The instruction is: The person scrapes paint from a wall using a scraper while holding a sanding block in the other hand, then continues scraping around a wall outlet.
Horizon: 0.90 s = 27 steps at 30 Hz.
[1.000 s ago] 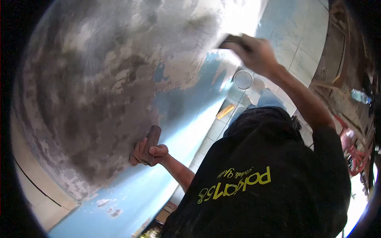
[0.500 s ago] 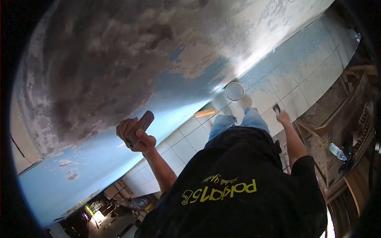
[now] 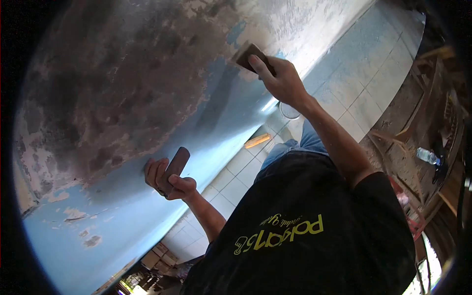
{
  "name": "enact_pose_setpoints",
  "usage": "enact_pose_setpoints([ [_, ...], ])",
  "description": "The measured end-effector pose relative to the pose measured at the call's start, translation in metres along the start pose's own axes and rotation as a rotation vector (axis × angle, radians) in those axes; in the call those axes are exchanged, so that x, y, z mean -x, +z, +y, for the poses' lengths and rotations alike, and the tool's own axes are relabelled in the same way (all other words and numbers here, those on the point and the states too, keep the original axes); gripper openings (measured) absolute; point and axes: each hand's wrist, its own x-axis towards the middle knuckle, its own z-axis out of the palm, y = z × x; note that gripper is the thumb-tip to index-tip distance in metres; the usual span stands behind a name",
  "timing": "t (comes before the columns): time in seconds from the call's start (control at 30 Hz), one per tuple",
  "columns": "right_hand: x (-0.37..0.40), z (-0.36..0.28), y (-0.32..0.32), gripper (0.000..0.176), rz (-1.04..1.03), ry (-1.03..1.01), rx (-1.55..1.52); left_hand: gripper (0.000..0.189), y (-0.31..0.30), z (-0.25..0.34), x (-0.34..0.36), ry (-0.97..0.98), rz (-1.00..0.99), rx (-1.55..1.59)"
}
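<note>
My right hand (image 3: 285,81) is closed around a dark flat scraper (image 3: 253,56) with a pale front edge, its thumb lying on the upper face. That edge meets the patchy wall (image 3: 147,83) beside a strip of bare blue paint. Lower and further left, my left hand (image 3: 169,182) grips a second flat scraper (image 3: 177,162), dark brown and longish, with one end sticking up past the fingers. It is close to the blue part of the wall; whether it touches cannot be made out. Grey-brown blotches spread over the wall above both hands.
Below the wall, a round whitish bucket (image 3: 289,111) stands partly behind my right forearm. A yellow-orange piece (image 3: 257,141) lies on the pale tiles (image 3: 236,169). At the right are wooden framing (image 3: 418,118) and a plastic bottle (image 3: 427,156). Boxes (image 3: 160,255) stand at lower left.
My right hand has risen from beside my leg to the wall, bringing the scraper with it. My left hand has shifted slightly lower in the view, still holding its scraper.
</note>
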Motion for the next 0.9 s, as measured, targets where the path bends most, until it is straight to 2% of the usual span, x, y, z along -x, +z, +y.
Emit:
enact_pose_setpoints([
  [0.13,-0.009,-0.004,0.006,0.056,0.131,-0.036,-0.054,0.032,0.002,-0.012,-0.012,0.166,0.035,-0.003],
  [0.27,-0.01,0.003,0.011,0.057,0.107,-0.028,-0.064,0.033,0.007,-0.012,-0.03,0.226,0.06,0.028],
  [0.43,-0.007,0.005,0.015,0.058,0.123,0.005,-0.093,0.035,0.016,-0.02,-0.034,0.285,0.108,-0.087],
  [0.6,-0.012,0.006,0.008,0.054,0.118,-0.043,0.061,0.036,0.024,-0.015,-0.034,0.312,0.106,-0.153],
  [0.7,-0.015,0.003,0.004,0.054,0.151,-0.069,0.122,0.041,0.028,-0.018,-0.035,0.31,0.172,-0.121],
  [0.83,-0.014,-0.003,0.005,0.054,0.125,-0.025,0.128,0.04,0.028,-0.021,-0.034,0.356,0.17,-0.136],
  [0.9,-0.011,-0.006,0.009,0.054,0.093,0.04,0.018,0.039,0.028,-0.023,-0.032,0.358,0.171,-0.125],
])
